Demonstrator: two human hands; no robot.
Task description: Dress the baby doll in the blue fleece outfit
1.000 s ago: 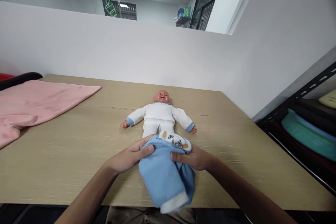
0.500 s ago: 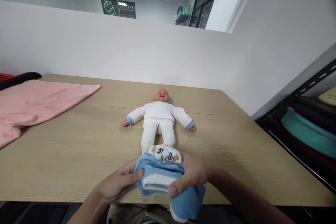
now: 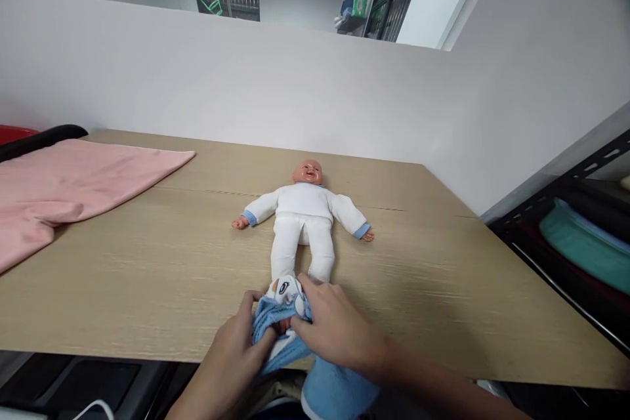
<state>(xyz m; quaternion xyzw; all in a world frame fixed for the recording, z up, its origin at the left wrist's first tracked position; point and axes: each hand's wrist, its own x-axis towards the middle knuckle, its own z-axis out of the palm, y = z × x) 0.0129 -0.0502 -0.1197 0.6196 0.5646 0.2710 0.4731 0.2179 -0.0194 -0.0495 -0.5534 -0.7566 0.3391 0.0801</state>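
A baby doll (image 3: 304, 200) lies on its back in white clothes with blue cuffs, its head away from me and its legs toward me. Bunched around the lower end of its left-side leg is a blue terry garment (image 3: 280, 357) with a white animal-face patch. My left hand (image 3: 241, 341) grips the garment's left edge between thumb and fingers. On the other side my right hand (image 3: 335, 328) pinches its edge by the patch. Part of the doll's foot (image 3: 282, 326) shows in the opening between my thumbs. A blue part of the garment hangs over the table's front edge.
A pink cloth (image 3: 73, 184) is spread on the left of the wooden table (image 3: 418, 256). A white wall (image 3: 295, 98) stands behind it. Dark shelving with folded teal cloth (image 3: 585, 243) is on the right.
Both hands have drawn closer together and slightly left, bunching the garment around the doll's left-side foot. The foot now shows in the opening. The view has tipped slightly down.
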